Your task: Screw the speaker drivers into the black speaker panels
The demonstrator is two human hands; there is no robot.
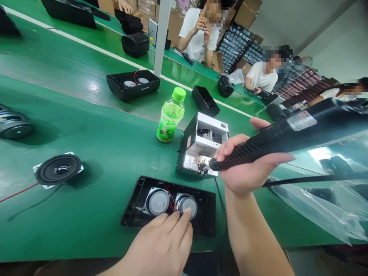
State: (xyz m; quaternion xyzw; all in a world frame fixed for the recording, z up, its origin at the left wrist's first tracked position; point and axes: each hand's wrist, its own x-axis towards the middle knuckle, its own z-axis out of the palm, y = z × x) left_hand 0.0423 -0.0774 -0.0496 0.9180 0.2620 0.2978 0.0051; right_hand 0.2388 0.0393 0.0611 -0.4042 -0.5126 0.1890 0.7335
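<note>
Gripping a corded black electric screwdriver (287,132) in a closed fist, the right hand (253,172) holds its tip at an open silver-metal unit (205,132) on the green workbench (86,134). The left hand (158,245) rests slightly spread fingertips (185,216) on a round silver-faced speaker (186,205) in a black plastic case (201,226); a green-capped plastic bottle (171,115) stands nearby.

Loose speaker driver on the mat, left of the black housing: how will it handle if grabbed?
This speaker driver probably feels heavy for its size, if a magnet sits behind it. The thin-looking black cone seems fragile, so hold the outer rim. Lying flat, it seems unlikely to roll, but the red wire may snag.
</note>
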